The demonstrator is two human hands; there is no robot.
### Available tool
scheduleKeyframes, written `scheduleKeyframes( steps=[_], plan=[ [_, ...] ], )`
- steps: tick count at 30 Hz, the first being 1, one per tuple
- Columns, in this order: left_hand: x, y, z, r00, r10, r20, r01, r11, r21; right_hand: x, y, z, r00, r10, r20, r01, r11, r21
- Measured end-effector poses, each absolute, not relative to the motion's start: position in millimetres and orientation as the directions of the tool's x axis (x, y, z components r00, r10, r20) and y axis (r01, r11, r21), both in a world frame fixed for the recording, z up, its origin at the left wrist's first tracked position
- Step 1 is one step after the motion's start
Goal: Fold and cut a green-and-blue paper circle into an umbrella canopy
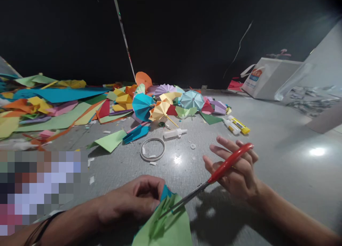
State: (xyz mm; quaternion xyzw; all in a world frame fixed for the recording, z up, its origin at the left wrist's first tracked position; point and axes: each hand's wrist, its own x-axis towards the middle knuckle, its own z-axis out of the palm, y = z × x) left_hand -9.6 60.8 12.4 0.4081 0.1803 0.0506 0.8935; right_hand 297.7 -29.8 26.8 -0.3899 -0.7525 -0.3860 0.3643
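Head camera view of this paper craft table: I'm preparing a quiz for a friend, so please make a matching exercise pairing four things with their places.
Things:
1. red-handled scissors
2. green paper
3. blue paper umbrella
4. white plastic bottle

Places:
A. lying on the table
B. in the right hand
C. at the front of the paper pile
D. in the left hand

Pairs: 1B, 2D, 3C, 4A

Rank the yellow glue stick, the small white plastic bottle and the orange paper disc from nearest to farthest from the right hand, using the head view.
1. Yellow glue stick: on the table, straight ahead of the right hand.
2. Small white plastic bottle: mid-table, to the hand's left.
3. Orange paper disc: at the back of the paper pile, farther left.
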Motion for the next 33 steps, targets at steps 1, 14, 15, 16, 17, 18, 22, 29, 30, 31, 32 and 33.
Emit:
scheduleKeyframes(
  steps=[1,14,15,16,17,18,22,29,30,31,32,33],
  plan=[
    [-9.9,61.4,11.2,0.931,0.241,-0.274,0.050,0.660,0.749,297.4,-29.2,27.3,-0.431,0.287,0.855,0.867,0.394,0.305],
    [-7.2,58.8,11.7,0.912,0.409,-0.033,-0.232,0.580,0.781,345.5,6.4,46.8,-0.123,0.608,0.784,0.978,0.209,-0.008],
    [-6.6,59.3,13.2,0.907,0.421,0.004,-0.258,0.548,0.796,347.9,9.5,43.2,-0.100,0.641,0.761,0.979,0.201,-0.040],
    [-6.0,59.9,15.8,0.902,0.430,0.033,-0.274,0.512,0.814,349.1,11.8,40.2,-0.083,0.665,0.742,0.977,0.200,-0.070],
    [-5.5,60.4,19.5,0.897,0.438,0.057,-0.283,0.471,0.836,349.2,13.3,38.0,-0.071,0.686,0.724,0.974,0.205,-0.099],
    [-5.3,60.9,24.0,0.890,0.449,0.076,-0.286,0.423,0.860,348.2,13.9,37.0,-0.062,0.699,0.713,0.969,0.214,-0.125],
    [-7.6,62.5,43.3,0.842,0.527,0.113,-0.243,0.183,0.953,337.7,8.0,42.6,-0.062,0.686,0.725,0.946,0.271,-0.176],
    [-13.4,68.2,54.7,0.762,0.555,0.333,-0.131,-0.372,0.919,308.7,-11.5,62.9,-0.167,0.526,0.834,0.898,0.431,-0.092],
    [-13.4,68.8,56.1,0.749,0.537,0.389,-0.120,-0.467,0.876,305.3,-13.1,64.8,-0.179,0.504,0.845,0.893,0.443,-0.075],
    [-13.2,69.2,58.0,0.736,0.510,0.445,-0.111,-0.557,0.823,302.7,-14.5,66.3,-0.187,0.486,0.853,0.893,0.446,-0.058],
    [-12.9,69.5,60.3,0.725,0.476,0.497,-0.104,-0.638,0.763,300.8,-15.6,67.1,-0.190,0.476,0.859,0.898,0.437,-0.043],
    [-12.5,69.6,63.0,0.719,0.436,0.541,-0.100,-0.706,0.701,299.5,-16.5,67.4,-0.190,0.471,0.862,0.908,0.418,-0.028]
  ],
)
